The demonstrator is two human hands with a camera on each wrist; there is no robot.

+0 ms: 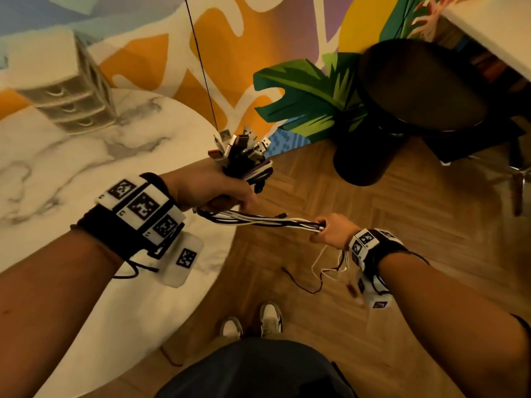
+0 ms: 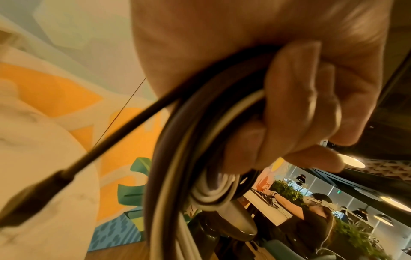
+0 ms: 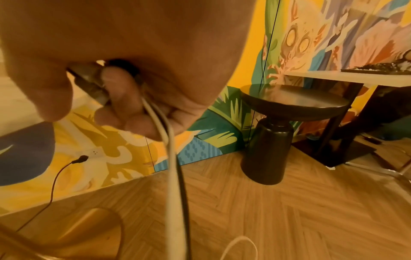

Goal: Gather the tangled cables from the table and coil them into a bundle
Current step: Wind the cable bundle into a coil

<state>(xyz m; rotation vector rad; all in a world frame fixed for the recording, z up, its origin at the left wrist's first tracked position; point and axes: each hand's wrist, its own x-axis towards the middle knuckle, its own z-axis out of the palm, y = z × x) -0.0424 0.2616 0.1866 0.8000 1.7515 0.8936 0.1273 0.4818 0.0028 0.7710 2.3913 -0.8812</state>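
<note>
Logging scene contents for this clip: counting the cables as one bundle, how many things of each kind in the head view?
hands: 2, left hand and right hand
cable bundle: 1
marble table: 1
drawer unit: 1
dark stool: 1
shoes: 2
Total: 8

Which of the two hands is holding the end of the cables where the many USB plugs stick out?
The left hand: the cluster of USB plugs fans out above its fist. The right hand only grips the far end of the cable strands stretched between them.
</note>
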